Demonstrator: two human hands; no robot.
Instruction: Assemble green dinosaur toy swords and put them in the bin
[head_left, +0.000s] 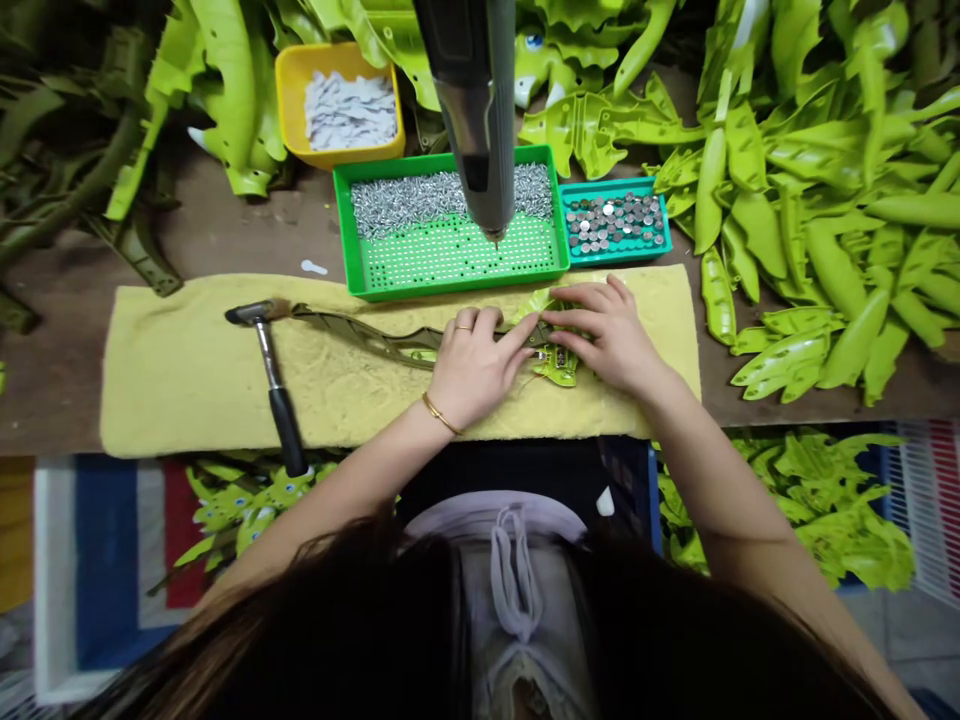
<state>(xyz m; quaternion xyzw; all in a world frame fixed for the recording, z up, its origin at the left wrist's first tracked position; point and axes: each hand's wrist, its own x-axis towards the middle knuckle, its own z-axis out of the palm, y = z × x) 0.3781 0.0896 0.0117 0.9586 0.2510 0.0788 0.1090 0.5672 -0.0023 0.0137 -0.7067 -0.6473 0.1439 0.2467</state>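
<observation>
I'm pressing one green plastic part (559, 365) down at the towel's centre, my left hand (472, 370) and right hand (607, 335) both half open, not gripping. One hammer (279, 420) is lying on the yellow towel (187, 400), at left. Three trays are sitting above: yellow tray (289, 90), green tray (450, 285), teal tray (615, 255).

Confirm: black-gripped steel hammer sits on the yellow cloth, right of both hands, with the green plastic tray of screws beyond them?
No: the head view shows the black-gripped steel hammer on the yellow cloth left of the left hand and the right hand, not right of them. The green plastic tray of screws is beyond them, as you said.
</observation>
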